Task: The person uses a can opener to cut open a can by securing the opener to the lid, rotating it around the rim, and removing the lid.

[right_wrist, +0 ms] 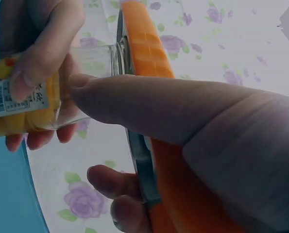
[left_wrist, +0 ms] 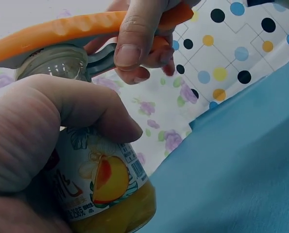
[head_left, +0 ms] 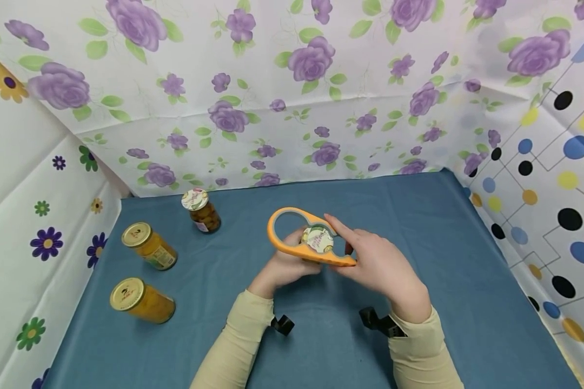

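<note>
In the head view, my left hand [head_left: 283, 270] grips an upright glass jar of yellow fruit, its patterned lid [head_left: 318, 239] facing up. The left wrist view shows the jar [left_wrist: 112, 177] with a peach picture on its label and my fingers wrapped round its side. An orange jar opener [head_left: 294, 249] with a grey inner edge lies across the top of the jar, the lid framed in one of its openings. My right hand [head_left: 380, 265] holds the opener's right end. In the right wrist view, the right thumb [right_wrist: 134, 99] reaches across the opener [right_wrist: 144, 43] toward the glass.
At the left of the blue cloth stand two gold-lidded jars of yellow contents, a nearer jar [head_left: 148, 302] and a farther jar [head_left: 157, 249]. Behind them is a dark-filled jar [head_left: 206, 216] with a patterned lid. Flowered and dotted sheets wall the table's back and sides.
</note>
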